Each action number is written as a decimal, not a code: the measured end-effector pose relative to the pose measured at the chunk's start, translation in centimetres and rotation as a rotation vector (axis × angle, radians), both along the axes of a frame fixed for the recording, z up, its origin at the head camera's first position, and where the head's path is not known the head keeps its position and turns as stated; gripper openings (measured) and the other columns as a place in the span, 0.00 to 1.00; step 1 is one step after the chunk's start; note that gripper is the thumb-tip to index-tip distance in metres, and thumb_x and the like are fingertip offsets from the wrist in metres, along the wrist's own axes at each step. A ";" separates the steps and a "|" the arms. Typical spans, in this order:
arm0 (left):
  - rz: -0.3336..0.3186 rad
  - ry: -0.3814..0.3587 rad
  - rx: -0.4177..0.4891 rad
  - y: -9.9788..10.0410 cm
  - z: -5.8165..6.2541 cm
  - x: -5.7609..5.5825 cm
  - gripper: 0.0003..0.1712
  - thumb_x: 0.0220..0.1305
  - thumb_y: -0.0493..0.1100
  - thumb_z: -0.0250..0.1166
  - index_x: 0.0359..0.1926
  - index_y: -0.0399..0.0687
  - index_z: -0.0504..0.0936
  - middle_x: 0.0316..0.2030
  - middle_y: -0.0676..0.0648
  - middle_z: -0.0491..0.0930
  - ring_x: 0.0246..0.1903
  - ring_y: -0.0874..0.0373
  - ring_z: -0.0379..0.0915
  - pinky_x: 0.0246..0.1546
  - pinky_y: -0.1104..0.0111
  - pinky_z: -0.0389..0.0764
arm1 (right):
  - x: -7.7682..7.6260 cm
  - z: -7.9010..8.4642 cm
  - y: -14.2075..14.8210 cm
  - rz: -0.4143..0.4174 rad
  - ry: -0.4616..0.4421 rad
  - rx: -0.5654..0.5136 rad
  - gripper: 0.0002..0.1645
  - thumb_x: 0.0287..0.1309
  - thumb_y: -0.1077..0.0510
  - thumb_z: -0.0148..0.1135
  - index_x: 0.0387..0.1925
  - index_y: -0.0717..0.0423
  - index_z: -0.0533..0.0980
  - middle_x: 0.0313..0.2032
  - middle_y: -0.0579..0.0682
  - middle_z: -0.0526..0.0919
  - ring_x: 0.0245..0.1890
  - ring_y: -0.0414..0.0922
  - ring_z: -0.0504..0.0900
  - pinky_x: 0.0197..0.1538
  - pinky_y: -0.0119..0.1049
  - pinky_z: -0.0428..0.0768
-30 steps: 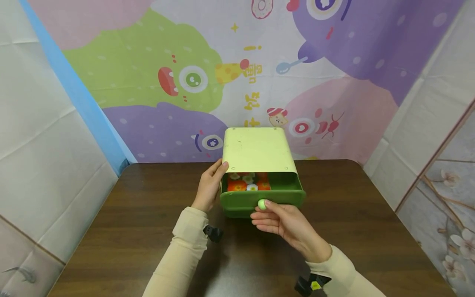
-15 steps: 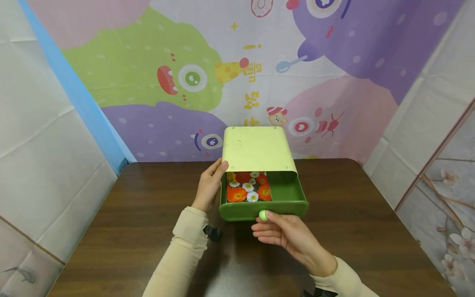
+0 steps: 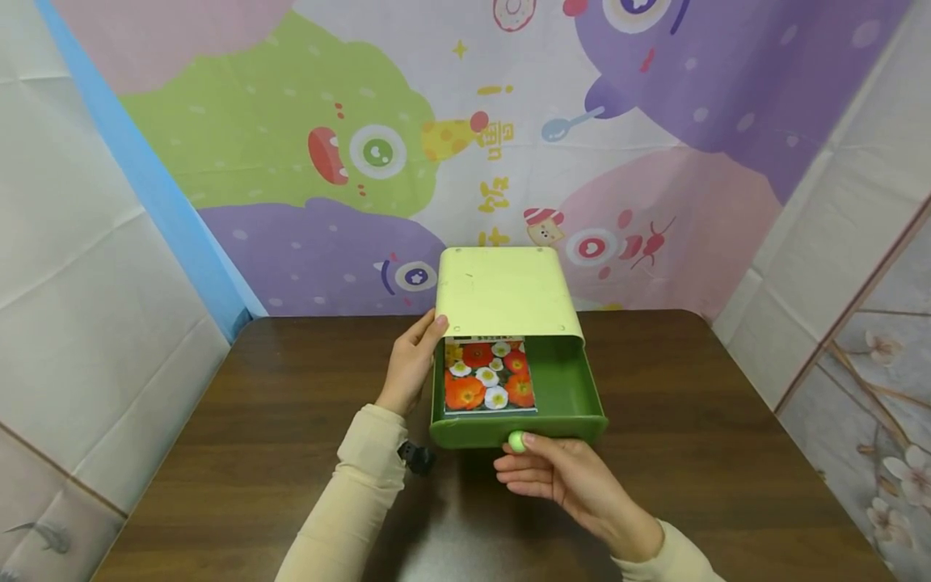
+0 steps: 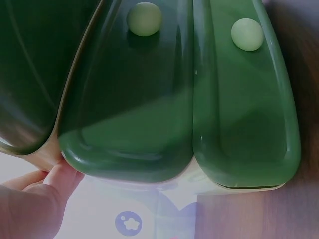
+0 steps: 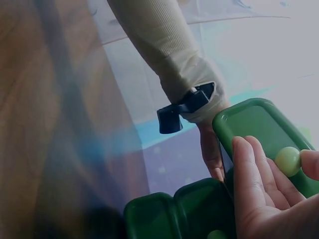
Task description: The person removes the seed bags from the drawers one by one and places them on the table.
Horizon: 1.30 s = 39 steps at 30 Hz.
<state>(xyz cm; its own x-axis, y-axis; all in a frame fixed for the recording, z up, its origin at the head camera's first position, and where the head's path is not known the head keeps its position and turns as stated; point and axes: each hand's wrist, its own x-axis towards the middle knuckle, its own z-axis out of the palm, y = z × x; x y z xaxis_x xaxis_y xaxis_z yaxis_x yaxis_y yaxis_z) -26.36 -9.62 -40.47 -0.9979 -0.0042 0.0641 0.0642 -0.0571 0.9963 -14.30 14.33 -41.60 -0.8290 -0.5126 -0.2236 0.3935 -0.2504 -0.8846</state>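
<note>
A small cabinet with a pale yellow shell [image 3: 505, 291] stands near the table's far side. Its green top drawer [image 3: 566, 384] is pulled well out. Inside, on the left, lies a flat booklet-like item [image 3: 486, 376] with a photo of orange and white flowers. My right hand [image 3: 582, 489] pinches the drawer's round light-green knob [image 3: 516, 441] between thumb and index finger, the other fingers extended below. My left hand [image 3: 409, 364] rests along the cabinet's left side, thumb at the upper front corner. Two lower drawers [image 4: 134, 99] appear pushed in in the left wrist view.
The dark wooden table [image 3: 291, 420] extends around the cabinet. Right behind it hangs a cartoon-printed curtain [image 3: 349, 162], with pale panels [image 3: 94, 267] at both sides. A black camera mount [image 5: 187, 107] sits on the left wrist.
My right hand has drawn the top drawer outward toward the person, showing more of the flower-printed item and the green drawer floor. The left hand stays on the cabinet's side.
</note>
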 end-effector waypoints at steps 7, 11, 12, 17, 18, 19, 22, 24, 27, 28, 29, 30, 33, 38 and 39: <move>-0.013 -0.003 -0.013 -0.1 0.0 0.1 0.37 0.69 0.61 0.58 0.72 0.52 0.65 0.73 0.46 0.62 0.73 0.49 0.54 0.71 0.46 0.62 | 0.7 -1.0 -0.1 0.000 -0.035 -0.022 0.21 0.71 0.52 0.54 0.52 0.66 0.78 0.41 0.52 0.89 0.45 0.45 0.87 0.51 0.37 0.85; -0.013 -0.005 -0.010 -0.1 -0.1 0.0 0.37 0.68 0.62 0.58 0.72 0.52 0.65 0.73 0.47 0.61 0.73 0.49 0.54 0.71 0.46 0.62 | 0.7 -1.2 -0.1 -0.007 -0.039 -0.029 0.23 0.71 0.52 0.55 0.53 0.69 0.76 0.41 0.52 0.89 0.45 0.45 0.87 0.50 0.38 0.85; -0.013 -0.005 -0.008 -0.1 -0.1 0.0 0.37 0.68 0.62 0.58 0.72 0.52 0.65 0.73 0.47 0.61 0.73 0.48 0.54 0.71 0.46 0.61 | 0.7 -1.2 -0.1 -0.007 -0.037 -0.030 0.23 0.71 0.52 0.55 0.53 0.69 0.76 0.41 0.53 0.89 0.45 0.45 0.87 0.50 0.38 0.85; -0.015 -0.005 -0.005 0.0 -0.1 0.1 0.37 0.69 0.62 0.58 0.73 0.52 0.64 0.73 0.47 0.61 0.73 0.49 0.54 0.71 0.47 0.61 | 0.7 -1.1 -0.1 0.002 -0.040 -0.032 0.23 0.71 0.52 0.55 0.53 0.69 0.76 0.41 0.53 0.89 0.44 0.45 0.87 0.51 0.38 0.85; -0.016 -0.004 -0.003 0.0 -0.1 0.1 0.37 0.69 0.62 0.58 0.73 0.52 0.64 0.73 0.47 0.61 0.73 0.49 0.54 0.71 0.47 0.61 | 0.7 -1.1 -0.1 0.004 -0.040 -0.032 0.23 0.71 0.52 0.55 0.53 0.69 0.76 0.41 0.53 0.89 0.44 0.46 0.87 0.51 0.38 0.85; -0.016 -0.003 -0.001 0.0 -0.1 0.1 0.37 0.69 0.61 0.58 0.73 0.52 0.64 0.73 0.47 0.61 0.73 0.49 0.54 0.71 0.47 0.61 | 0.8 -1.1 -0.1 0.006 -0.039 -0.032 0.23 0.71 0.52 0.55 0.54 0.69 0.76 0.41 0.53 0.89 0.45 0.46 0.87 0.51 0.38 0.85; -0.017 -0.003 0.001 0.0 -0.1 0.1 0.37 0.69 0.61 0.58 0.73 0.52 0.64 0.73 0.46 0.61 0.74 0.49 0.53 0.71 0.47 0.61 | 0.8 -1.0 0.0 0.013 -0.042 -0.036 0.24 0.71 0.52 0.54 0.54 0.70 0.75 0.41 0.53 0.89 0.45 0.46 0.87 0.51 0.38 0.84; -0.015 -0.007 0.003 0.0 -0.1 0.2 0.37 0.69 0.61 0.58 0.73 0.52 0.64 0.73 0.47 0.61 0.74 0.49 0.53 0.71 0.47 0.61 | 0.8 -1.1 0.0 0.019 -0.048 -0.043 0.23 0.71 0.52 0.54 0.54 0.69 0.76 0.41 0.53 0.89 0.45 0.46 0.87 0.51 0.38 0.85; -0.012 -0.011 0.000 -0.1 0.0 0.2 0.37 0.69 0.62 0.58 0.73 0.52 0.64 0.73 0.47 0.61 0.74 0.49 0.53 0.71 0.47 0.61 | 0.8 -1.0 0.1 0.030 -0.062 -0.054 0.23 0.71 0.52 0.54 0.54 0.68 0.76 0.41 0.52 0.89 0.44 0.46 0.88 0.51 0.38 0.85; -0.013 -0.011 -0.001 -0.1 0.0 0.2 0.38 0.69 0.62 0.58 0.73 0.52 0.64 0.73 0.47 0.61 0.74 0.49 0.53 0.71 0.47 0.61 | 0.8 -1.0 0.1 0.035 -0.066 -0.055 0.23 0.71 0.51 0.54 0.54 0.68 0.76 0.41 0.52 0.89 0.44 0.46 0.88 0.51 0.38 0.85; -0.014 -0.012 0.000 -0.1 0.0 0.2 0.38 0.69 0.62 0.58 0.73 0.52 0.64 0.73 0.47 0.61 0.74 0.49 0.53 0.71 0.47 0.61 | 0.8 -1.0 0.1 0.041 -0.069 -0.055 0.24 0.72 0.51 0.53 0.55 0.69 0.75 0.41 0.52 0.89 0.44 0.46 0.88 0.51 0.38 0.85; -0.017 -0.010 0.000 -0.1 0.0 0.2 0.38 0.69 0.62 0.58 0.73 0.52 0.64 0.73 0.47 0.60 0.74 0.49 0.53 0.71 0.47 0.61 | 0.9 -1.0 0.0 0.048 -0.070 -0.054 0.25 0.72 0.51 0.53 0.55 0.69 0.75 0.41 0.52 0.89 0.44 0.46 0.88 0.51 0.38 0.85; -0.022 -0.008 0.002 -0.1 0.0 0.2 0.38 0.69 0.62 0.58 0.73 0.52 0.63 0.74 0.48 0.60 0.74 0.49 0.52 0.71 0.47 0.60 | 1.1 -1.0 0.0 0.073 -0.070 -0.051 0.25 0.71 0.51 0.53 0.54 0.69 0.75 0.41 0.52 0.89 0.44 0.46 0.88 0.51 0.38 0.85; -0.022 -0.007 0.005 -0.1 -0.1 0.3 0.38 0.68 0.63 0.58 0.73 0.53 0.64 0.73 0.48 0.60 0.74 0.50 0.52 0.72 0.48 0.60 | 1.6 -0.6 -0.1 0.122 -0.059 -0.058 0.21 0.71 0.52 0.53 0.51 0.66 0.78 0.41 0.53 0.89 0.43 0.46 0.88 0.50 0.39 0.85; -0.021 -0.007 0.004 -0.1 -0.1 0.3 0.38 0.68 0.63 0.58 0.73 0.53 0.64 0.73 0.47 0.60 0.74 0.50 0.52 0.72 0.48 0.60 | 1.7 -0.4 0.0 0.134 -0.053 -0.058 0.20 0.72 0.52 0.53 0.50 0.65 0.79 0.41 0.53 0.89 0.43 0.46 0.88 0.50 0.39 0.85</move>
<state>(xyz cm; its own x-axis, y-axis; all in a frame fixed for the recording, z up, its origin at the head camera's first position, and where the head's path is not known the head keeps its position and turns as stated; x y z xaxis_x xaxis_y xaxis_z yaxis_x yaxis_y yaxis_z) -26.10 -9.68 -40.55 -0.9982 0.0163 0.0575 0.0564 -0.0626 0.9964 -12.60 14.28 -42.02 -0.7401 -0.6312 -0.2320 0.4725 -0.2427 -0.8472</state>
